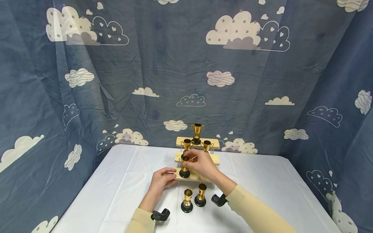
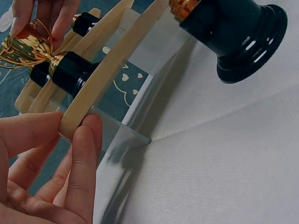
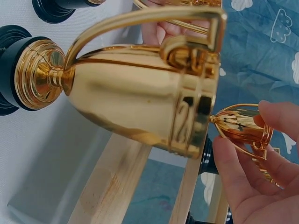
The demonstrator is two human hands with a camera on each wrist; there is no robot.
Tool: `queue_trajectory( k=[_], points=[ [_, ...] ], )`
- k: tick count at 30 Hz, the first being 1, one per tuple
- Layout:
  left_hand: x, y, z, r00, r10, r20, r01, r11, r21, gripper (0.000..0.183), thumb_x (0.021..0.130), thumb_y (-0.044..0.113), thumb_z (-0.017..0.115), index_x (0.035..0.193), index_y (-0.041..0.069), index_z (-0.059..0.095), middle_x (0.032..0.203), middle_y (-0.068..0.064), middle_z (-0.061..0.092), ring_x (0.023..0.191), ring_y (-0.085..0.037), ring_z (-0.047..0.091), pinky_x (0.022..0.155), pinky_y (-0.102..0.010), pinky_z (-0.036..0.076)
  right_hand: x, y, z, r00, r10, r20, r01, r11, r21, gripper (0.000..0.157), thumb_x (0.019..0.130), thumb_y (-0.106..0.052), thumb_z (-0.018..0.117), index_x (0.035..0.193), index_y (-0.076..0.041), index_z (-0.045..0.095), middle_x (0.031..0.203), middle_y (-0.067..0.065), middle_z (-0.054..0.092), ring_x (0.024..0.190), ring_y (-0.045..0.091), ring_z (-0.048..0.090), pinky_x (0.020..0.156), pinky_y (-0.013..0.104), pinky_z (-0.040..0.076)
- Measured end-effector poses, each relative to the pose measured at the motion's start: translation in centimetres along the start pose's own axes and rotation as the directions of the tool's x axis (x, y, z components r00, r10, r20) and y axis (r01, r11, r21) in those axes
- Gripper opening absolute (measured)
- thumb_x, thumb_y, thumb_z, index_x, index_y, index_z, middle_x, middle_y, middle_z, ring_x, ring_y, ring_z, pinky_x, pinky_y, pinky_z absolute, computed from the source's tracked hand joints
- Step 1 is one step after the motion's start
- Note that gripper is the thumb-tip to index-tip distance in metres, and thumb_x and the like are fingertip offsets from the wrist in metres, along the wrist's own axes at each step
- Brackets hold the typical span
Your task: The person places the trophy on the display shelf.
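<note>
A three-step wooden display stand stands on the table. My left hand [image 1: 159,182] pinches the left end of its lowest board [image 2: 110,70] between thumb and fingers. My right hand [image 1: 202,164] holds a small gold trophy cup [image 3: 240,126] by its bowl. That cup's black base [image 1: 184,173] is upright on the left part of the lowest board. Behind it, two matching trophies, the left [image 1: 186,143] and the right [image 1: 206,144], stand on the middle board [image 1: 215,159]. One more trophy [image 1: 197,128] tops the highest board [image 1: 182,141].
Two further trophies, one at left [image 1: 187,201] and one at right [image 1: 200,195], stand on the white tablecloth [image 1: 122,191] in front of the stand, between my forearms. Clear supports [image 2: 119,123] hold up the boards. A blue cloud-patterned curtain [image 1: 163,74] hangs behind.
</note>
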State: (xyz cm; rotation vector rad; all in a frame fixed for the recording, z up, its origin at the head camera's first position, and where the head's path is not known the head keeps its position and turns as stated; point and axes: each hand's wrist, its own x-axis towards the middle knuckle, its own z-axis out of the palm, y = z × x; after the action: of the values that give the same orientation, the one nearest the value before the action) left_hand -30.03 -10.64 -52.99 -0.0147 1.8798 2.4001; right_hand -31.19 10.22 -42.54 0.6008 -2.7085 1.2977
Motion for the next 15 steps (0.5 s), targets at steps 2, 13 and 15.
queue_trajectory(
  k=[2, 13, 15],
  points=[
    [0.00, -0.04, -0.02, 1.000, -0.002, 0.001, 0.002, 1.000, 0.003, 0.030, 0.085, -0.005, 0.071, 0.115, -0.011, 0.066, 0.090, -0.017, 0.073, 0.075, -0.022, 0.073, 0.080, -0.042, 0.062, -0.05, -0.01, 0.00, 1.000, 0.000, 0.000, 0.000, 1.000, 0.002, 0.028, 0.086, -0.027, 0.081, 0.111, -0.023, 0.071, 0.104, -0.004, 0.070, 0.086, 0.013, 0.068, 0.075, 0.031, 0.058],
    [-0.23, 0.00, 0.11, 1.000, 0.012, -0.018, -0.012, 1.000, 0.009, 0.031, 0.085, -0.002, 0.073, 0.115, -0.007, 0.068, 0.092, -0.016, 0.074, 0.076, -0.022, 0.073, 0.078, -0.037, 0.062, -0.24, -0.18, 0.03, 1.000, -0.009, -0.015, 0.009, 1.000, 0.018, 0.029, 0.086, -0.026, 0.081, 0.112, -0.021, 0.071, 0.105, -0.005, 0.070, 0.087, 0.014, 0.068, 0.075, 0.031, 0.058],
    [-0.22, 0.02, 0.14, 1.000, 0.008, -0.022, -0.007, 1.000, 0.013, 0.031, 0.085, -0.001, 0.074, 0.115, -0.007, 0.069, 0.091, -0.015, 0.074, 0.075, -0.021, 0.073, 0.078, -0.036, 0.062, -0.27, -0.17, 0.06, 1.000, -0.012, -0.019, 0.013, 1.000, 0.017, 0.028, 0.086, -0.025, 0.081, 0.112, -0.021, 0.071, 0.104, -0.005, 0.070, 0.087, 0.014, 0.068, 0.075, 0.031, 0.058]
  ],
)
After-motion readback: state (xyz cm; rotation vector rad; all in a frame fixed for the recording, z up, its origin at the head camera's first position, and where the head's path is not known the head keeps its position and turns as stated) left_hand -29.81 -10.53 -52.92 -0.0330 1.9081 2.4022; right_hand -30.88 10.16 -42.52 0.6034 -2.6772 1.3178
